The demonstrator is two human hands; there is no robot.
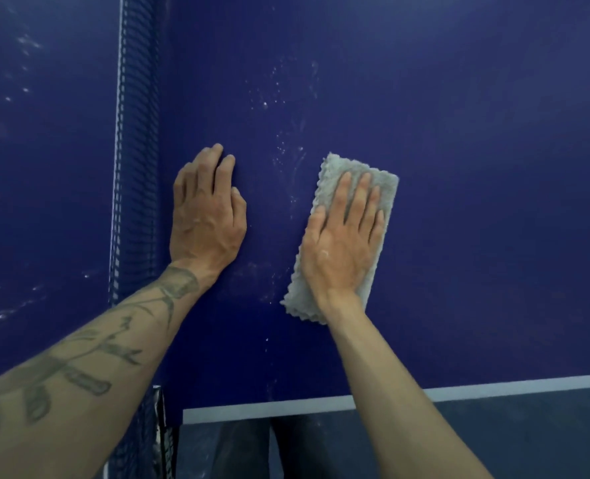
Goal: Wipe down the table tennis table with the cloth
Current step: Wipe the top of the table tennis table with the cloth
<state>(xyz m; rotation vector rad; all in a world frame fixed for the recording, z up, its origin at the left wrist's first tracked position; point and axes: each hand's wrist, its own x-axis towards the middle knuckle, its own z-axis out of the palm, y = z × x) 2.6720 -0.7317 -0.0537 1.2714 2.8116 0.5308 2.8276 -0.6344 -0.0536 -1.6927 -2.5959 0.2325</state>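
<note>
Right hand [343, 243] flat on folded grey cloth [324, 188], fingers straight, pressing it on blue table [476, 202]. Left hand [206, 216] rests flat on table beside net [134, 167], near cloth. White dust specks [269, 102] farther on.

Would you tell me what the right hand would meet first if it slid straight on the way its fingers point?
Nothing, as far as this view shows: beyond the right hand and cloth lies only bare table.
</note>
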